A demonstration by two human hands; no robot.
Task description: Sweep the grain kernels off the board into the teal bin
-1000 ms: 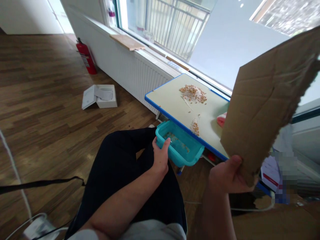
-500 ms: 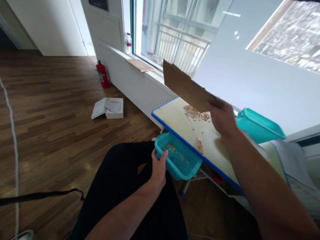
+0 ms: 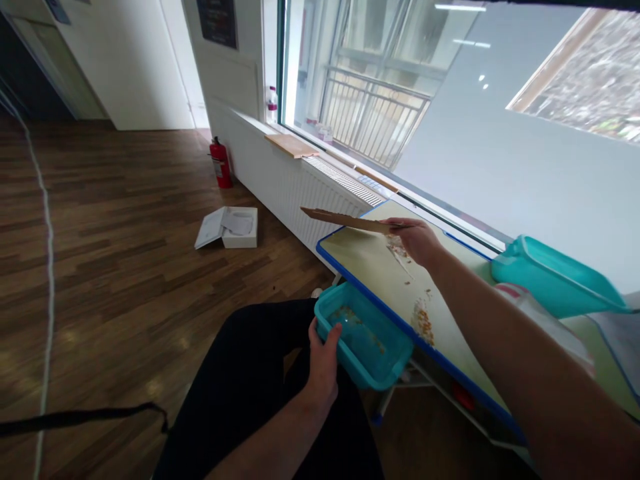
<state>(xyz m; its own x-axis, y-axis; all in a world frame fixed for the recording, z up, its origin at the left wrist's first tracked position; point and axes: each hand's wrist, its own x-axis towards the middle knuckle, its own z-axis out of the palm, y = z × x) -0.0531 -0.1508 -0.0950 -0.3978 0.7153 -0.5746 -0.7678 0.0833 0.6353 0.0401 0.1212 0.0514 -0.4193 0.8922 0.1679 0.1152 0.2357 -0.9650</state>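
Note:
My left hand (image 3: 324,357) grips the near-left rim of a teal plastic basin (image 3: 377,373), thumb over the edge. The basin is just below the table's blue front edge, with a few small bits on its bottom. Held by one end, a piece of brown cardboard (image 3: 345,221) is in my right hand (image 3: 415,239), nearly edge-on above the table (image 3: 360,260). Under the hand lies a pile of small orange and pale kernels (image 3: 397,247), partly hidden by the hand and cardboard. Another kernel pile (image 3: 423,321) sits at the table's front edge, above the basin.
A second teal basin (image 3: 560,273) stands at the table's right, beside a white plastic bag (image 3: 545,320). Behind the table are a radiator (image 3: 300,193) and window. An open white box (image 3: 240,228) and a red fire extinguisher (image 3: 221,163) stand on the floor at left.
My right hand has lowered the cardboard toward the table and tilted it from showing its broad face to nearly edge-on. My left hand still holds the basin. The camera view has shifted slightly.

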